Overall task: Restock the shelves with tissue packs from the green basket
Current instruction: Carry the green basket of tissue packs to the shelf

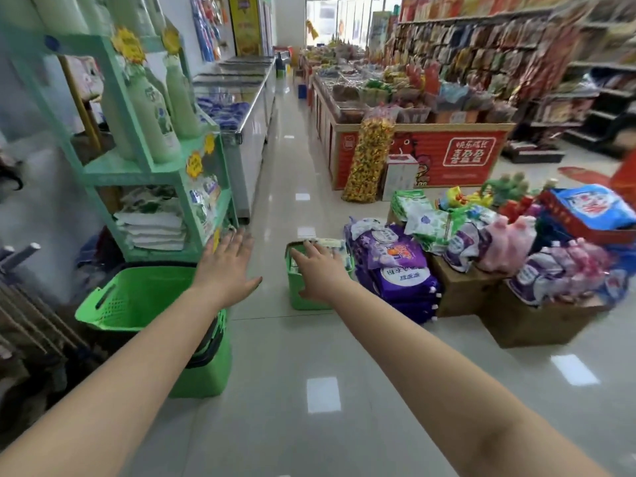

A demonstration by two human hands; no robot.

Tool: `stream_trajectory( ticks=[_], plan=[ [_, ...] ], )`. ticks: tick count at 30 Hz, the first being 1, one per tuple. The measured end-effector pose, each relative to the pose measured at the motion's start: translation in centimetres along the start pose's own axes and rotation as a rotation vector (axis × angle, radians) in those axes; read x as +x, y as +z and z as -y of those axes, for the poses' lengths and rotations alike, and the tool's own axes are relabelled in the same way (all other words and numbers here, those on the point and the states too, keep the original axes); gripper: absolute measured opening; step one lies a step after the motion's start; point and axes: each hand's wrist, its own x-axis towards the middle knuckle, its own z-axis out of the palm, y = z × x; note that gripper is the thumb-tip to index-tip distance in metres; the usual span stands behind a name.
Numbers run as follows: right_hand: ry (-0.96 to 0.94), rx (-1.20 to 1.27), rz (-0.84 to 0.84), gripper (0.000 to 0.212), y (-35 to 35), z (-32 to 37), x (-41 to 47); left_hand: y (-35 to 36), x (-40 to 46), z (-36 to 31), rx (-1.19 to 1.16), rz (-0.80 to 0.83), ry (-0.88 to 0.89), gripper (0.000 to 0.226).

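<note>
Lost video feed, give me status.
Both hands open: left hand in mid-air, right hand over tissue packs in far green basket. Nothing blocking.

Left hand open, right hand over green basket

We see a glossy pale tiled floor carrying everything: at our nine o'clock a green basket stands on it, just before the mint-green shelf rack. At twelve o'clock a second green basket with packs in it sits on the tiles. Touching it at one o'clock lie stacked purple bags, with cardboard boxes of goods toward three o'clock.
</note>
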Motion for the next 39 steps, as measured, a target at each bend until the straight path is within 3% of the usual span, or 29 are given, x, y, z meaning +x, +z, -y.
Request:
stream_trajectory(
  ticks=[8,16,25,30,39],
  plan=[
    [0.229,0.026,-0.080,0.085,-1.8,-9.3,11.9,0.4,18.5,-0.5,-0.062,-0.078,0.159,0.085],
    [0.391,0.050,-0.047,0.085,-2.6,-17.0,21.2,1.9,33.1,-1.7,-0.093,-0.041,0.283,0.086],
    [0.355,-0.001,0.008,0.074,-2.0,-26.1,34.1,3.6,48.7,-4.8,-0.109,0.003,0.303,0.083],
    [0.328,-0.020,0.060,0.084,-2.6,-31.9,43.0,4.4,58.2,-5.8,-0.096,0.004,0.281,0.082],
    [0.288,-0.044,0.117,0.082,-2.4,-37.5,56.3,6.8,71.5,-5.3,-0.091,0.055,0.304,0.083]
  ],
)
